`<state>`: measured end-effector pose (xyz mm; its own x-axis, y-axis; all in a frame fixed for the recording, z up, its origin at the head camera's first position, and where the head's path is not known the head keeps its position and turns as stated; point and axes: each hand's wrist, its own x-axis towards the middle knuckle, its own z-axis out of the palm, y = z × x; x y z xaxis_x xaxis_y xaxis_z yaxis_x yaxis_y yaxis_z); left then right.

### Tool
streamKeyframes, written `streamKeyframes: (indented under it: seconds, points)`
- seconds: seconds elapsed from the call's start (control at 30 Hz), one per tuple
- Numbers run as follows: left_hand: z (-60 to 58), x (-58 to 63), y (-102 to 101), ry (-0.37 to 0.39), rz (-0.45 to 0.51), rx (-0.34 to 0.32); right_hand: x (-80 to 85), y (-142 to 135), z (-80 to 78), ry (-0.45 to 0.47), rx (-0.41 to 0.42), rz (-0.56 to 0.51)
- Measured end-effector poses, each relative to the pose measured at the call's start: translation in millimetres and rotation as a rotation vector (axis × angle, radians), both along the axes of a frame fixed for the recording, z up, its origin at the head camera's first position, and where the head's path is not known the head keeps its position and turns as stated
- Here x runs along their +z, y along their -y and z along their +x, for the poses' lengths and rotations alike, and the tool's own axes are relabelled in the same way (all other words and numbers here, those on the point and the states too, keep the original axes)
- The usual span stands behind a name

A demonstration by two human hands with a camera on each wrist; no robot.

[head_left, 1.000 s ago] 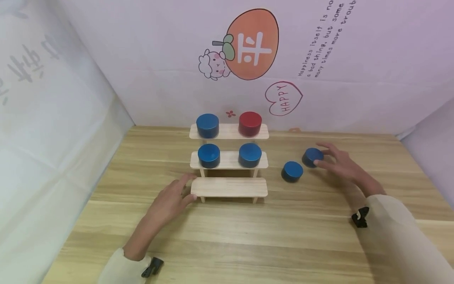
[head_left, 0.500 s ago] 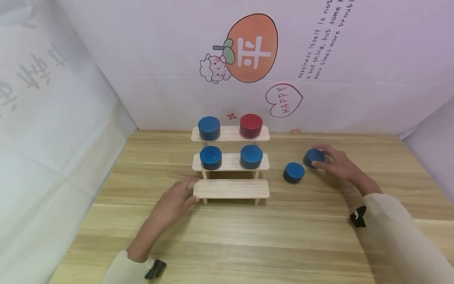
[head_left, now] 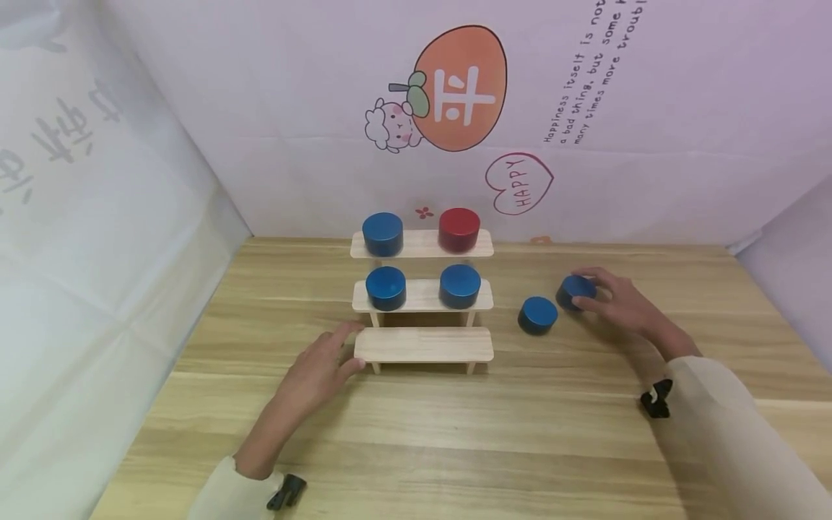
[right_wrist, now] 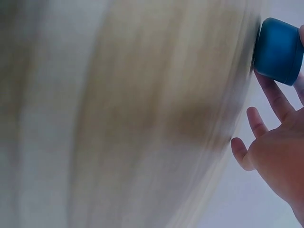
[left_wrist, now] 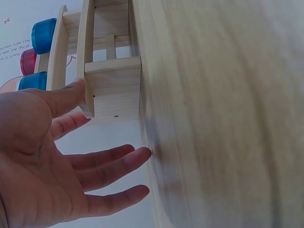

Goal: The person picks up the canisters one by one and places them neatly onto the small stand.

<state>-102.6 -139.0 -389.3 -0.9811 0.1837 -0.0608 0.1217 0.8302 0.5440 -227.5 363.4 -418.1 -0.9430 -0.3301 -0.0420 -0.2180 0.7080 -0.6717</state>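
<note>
A light wooden three-step stand (head_left: 422, 345) stands mid-table. My left hand (head_left: 315, 368) holds the left end of its lowest step between thumb and index finger, while the other fingers (left_wrist: 111, 171) spread loosely. To the right, my right hand (head_left: 620, 303) has thumb and fingers around a blue round tin (head_left: 575, 291) at table level; part of this tin (right_wrist: 279, 51) is hidden by the hand. A second blue tin (head_left: 537, 315) sits just left of it. On the middle step are two blue tins, left (head_left: 386, 287) and right (head_left: 460, 285).
The top step carries a blue tin (head_left: 383, 233) on the left and a red tin (head_left: 458, 230) on the right. Behind the wood-grain table (head_left: 455, 448) hangs a printed white cloth (head_left: 292, 108), with another white cloth (head_left: 123, 217) along the left side.
The head view has shifted slightly. My right hand's fingers have drawn in a little around the blue tin; my left hand stays at the stand's lowest step.
</note>
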Motion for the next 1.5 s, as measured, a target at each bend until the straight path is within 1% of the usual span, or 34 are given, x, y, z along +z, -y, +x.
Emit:
streamKeyframes:
  seconds: [0.13,0.3,0.47,0.73,0.87,1.0,1.17,1.27,1.4,1.5]
  points:
    - [0.3,1.1,0,0.002,0.003,0.001,-0.5,-1,2.7,-0.025,-0.011,0.005]
    - [-0.5,1.6,0,0.008,0.002,0.0,2.8,-4,9.9,-0.033,-0.084,0.012]
    - [-0.6,1.6,0,0.002,0.002,0.002,6.2,-4,15.7,-0.038,-0.102,-0.01]
    - [0.6,1.4,-1,-0.019,-0.001,-0.01,15.5,-2,24.0,-0.002,-0.14,0.002]
    - [0.9,1.8,0,-0.038,-0.01,-0.011,18.9,-3,28.8,-0.017,-0.145,0.016]
    - [0.7,2.6,0,-0.035,-0.006,-0.008,23.6,-4,31.9,-0.032,-0.135,0.013]
    - [-1.1,2.2,1,-0.024,0.006,-0.01,24.0,0,40.0,-0.033,-0.142,-0.008]
    - [-1.7,1.8,1,-0.021,0.005,-0.013,23.0,2,44.8,-0.049,-0.14,-0.01]
    - [-1.9,1.7,1,-0.022,-0.01,-0.016,22.8,2,49.4,-0.063,-0.148,0.001]
    - [-1.5,2.3,1,-0.028,-0.023,-0.014,23.4,1,52.6,-0.056,-0.165,-0.001]
